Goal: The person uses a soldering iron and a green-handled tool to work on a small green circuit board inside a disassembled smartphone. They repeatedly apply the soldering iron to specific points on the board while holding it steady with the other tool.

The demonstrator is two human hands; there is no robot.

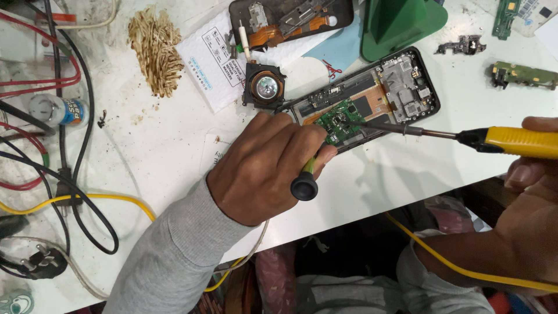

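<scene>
L hand [264, 166]: fingers wrapping a small green tool w/ black end cap [305, 185], prob. a screwdriver; tip hidden behind knuckles.
R hand [532, 203]: fingers pinching the yellow soldering iron [517, 141], yellow cord trailing under wrist.
Iron tip: touching the green circuit board [340, 119].
Opened phone [372, 96]: lying on white desk [407, 168], just past L hand.
Nearby: round magnifier [265, 86] beside phone; green stand [401, 23] behind.
</scene>
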